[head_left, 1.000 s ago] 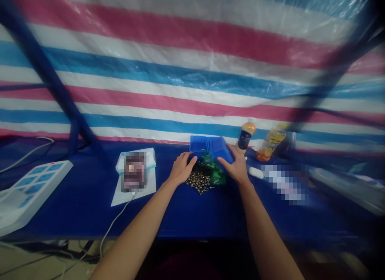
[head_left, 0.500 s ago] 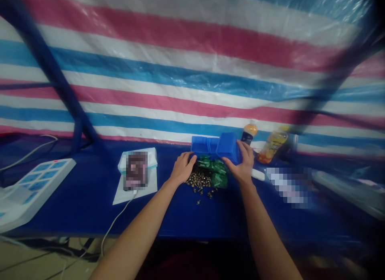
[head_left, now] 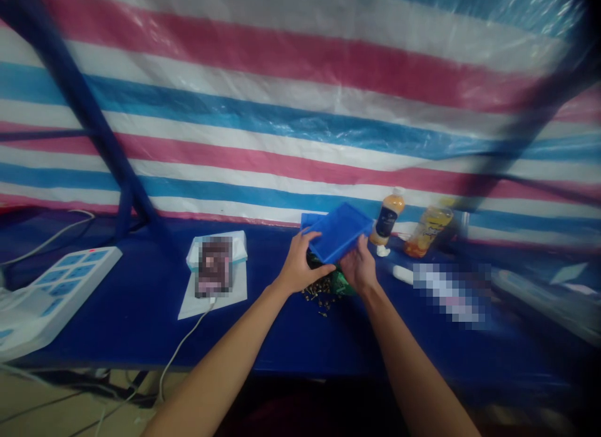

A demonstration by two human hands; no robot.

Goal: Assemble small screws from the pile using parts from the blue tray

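Observation:
A blue plastic bin (head_left: 340,230) is held tilted over the table, its hollow side turned up toward me. My left hand (head_left: 300,262) grips its left side, with the thumb along the near edge. My right hand (head_left: 359,265) is closed on the lower right corner, some fingers hidden beneath. Under the bin lies a pile of small brass-coloured metal fittings (head_left: 320,296), partly covered by my hands. Green pieces (head_left: 342,284), too obscured to name, lie beside the pile. Another blue bin (head_left: 307,220) shows behind the held one, mostly hidden.
Two drink bottles, an orange one (head_left: 389,216) and a yellow-labelled one (head_left: 428,231), stand at the back right. A white object (head_left: 402,274) lies right of my hands. To the left are a tissue pack (head_left: 238,249), a cabled, blurred-out device (head_left: 213,268) and a power strip (head_left: 70,287).
The blue bin in my right hand has turned, and its hollow side now shows. My left hand has moved right from beside the fittings and taken hold of it too.

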